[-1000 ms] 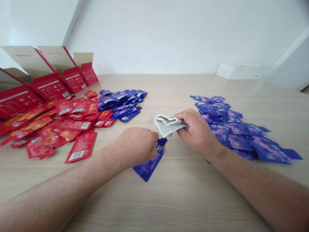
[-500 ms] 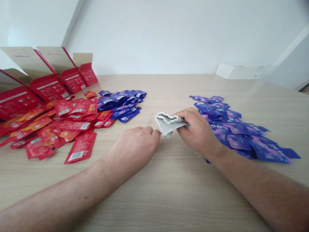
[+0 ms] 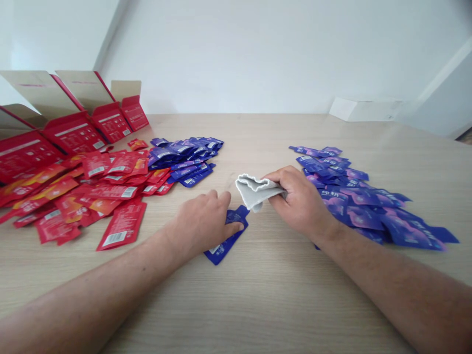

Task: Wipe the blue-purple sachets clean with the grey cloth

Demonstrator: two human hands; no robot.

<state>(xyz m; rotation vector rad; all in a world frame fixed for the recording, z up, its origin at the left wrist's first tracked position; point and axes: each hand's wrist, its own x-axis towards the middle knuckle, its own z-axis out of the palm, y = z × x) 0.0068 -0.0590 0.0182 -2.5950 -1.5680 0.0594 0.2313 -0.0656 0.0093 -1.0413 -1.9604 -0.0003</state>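
My left hand (image 3: 201, 221) lies on a dark blue sachet (image 3: 230, 231) on the wooden tabletop (image 3: 258, 295), its thumb across the sachet and its fingers spread. The sachet's plain blue side faces up, with a small white label near the spout end. My right hand (image 3: 298, 201) grips a folded grey cloth (image 3: 256, 191) between fingers and thumb, just above and right of the sachet. The cloth does not appear to touch the sachet. Part of the sachet is hidden under my left hand.
Red sachets (image 3: 84, 191) lie heaped at the left, in front of open red cartons (image 3: 73, 132). A stack of blue sachets (image 3: 180, 160) lies beside them. Blue-purple sachets (image 3: 357, 206) are spread at the right. A white box-like object (image 3: 365, 109) stands at the back.
The sachet, printed purple side up a second ago and almost hidden half a second ago, now lies blue side up under my left hand. The cloth in my right hand has barely moved.
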